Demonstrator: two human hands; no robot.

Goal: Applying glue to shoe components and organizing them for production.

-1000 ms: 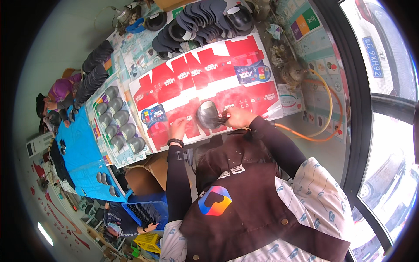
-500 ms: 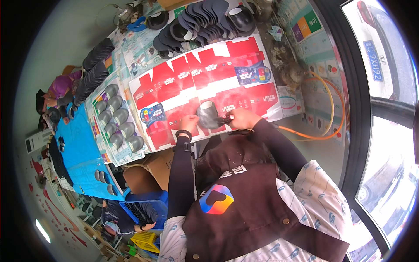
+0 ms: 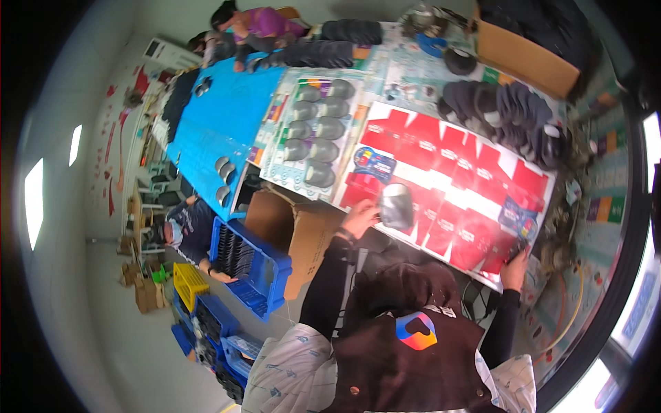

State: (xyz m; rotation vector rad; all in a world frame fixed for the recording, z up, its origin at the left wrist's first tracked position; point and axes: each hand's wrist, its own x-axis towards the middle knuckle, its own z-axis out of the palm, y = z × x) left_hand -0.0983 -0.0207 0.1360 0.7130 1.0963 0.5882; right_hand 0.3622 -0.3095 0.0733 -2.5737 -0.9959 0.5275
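Note:
My left hand (image 3: 361, 220) grips the edge of a glossy grey, rounded cup-shaped piece (image 3: 396, 208), held over the near left part of the red-and-white printed card sheets (image 3: 441, 180). The fingers behind the piece are partly hidden. At the near right corner of the sheets, my right hand (image 3: 514, 270) is closed around a small black tool (image 3: 517, 249), whose exact kind is too blurred to tell. Left of the sheets, similar grey cup-shaped pieces (image 3: 332, 128) lie in two rows on a printed mat.
Nested dark pieces (image 3: 499, 107) are piled behind the sheets, near a cardboard box (image 3: 527, 58). A blue-covered table (image 3: 227, 113) stretches left, with people beyond. Blue crate (image 3: 272, 279) and open carton (image 3: 303, 234) stand near my left arm. A hose (image 3: 578, 303) curves at right.
My view has swung left. The hands have parted: my left hand holds the grey piece toward the sheets' left side, while my right hand with the black tool has moved away to the right.

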